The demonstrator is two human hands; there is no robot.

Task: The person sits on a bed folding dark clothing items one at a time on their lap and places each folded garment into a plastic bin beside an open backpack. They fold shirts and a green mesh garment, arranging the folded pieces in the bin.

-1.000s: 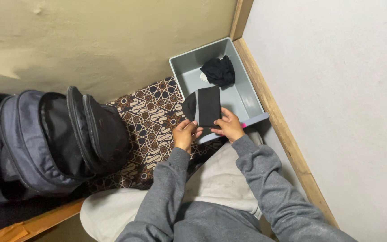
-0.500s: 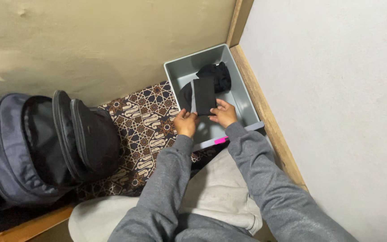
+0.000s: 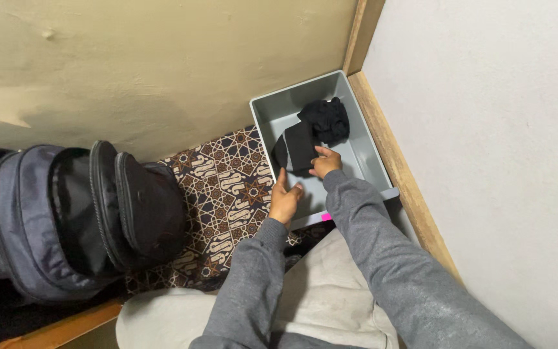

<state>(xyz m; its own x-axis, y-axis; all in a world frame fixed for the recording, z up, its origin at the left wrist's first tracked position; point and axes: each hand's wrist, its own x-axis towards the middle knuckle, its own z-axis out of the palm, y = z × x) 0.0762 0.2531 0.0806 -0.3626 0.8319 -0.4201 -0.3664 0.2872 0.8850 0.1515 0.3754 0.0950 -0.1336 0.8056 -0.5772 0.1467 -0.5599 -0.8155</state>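
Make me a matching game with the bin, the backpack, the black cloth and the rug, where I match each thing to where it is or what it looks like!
Things:
1. grey bin
2. backpack
3. folded black cloth
4. patterned rug

Descriptions:
A. unzipped and gaping, on the left
B. brown with star shapes, on the floor
C. in the corner by the white wall
D. held by the right hand inside the bin

Pairs: 1-C, 2-A, 3-D, 4-B
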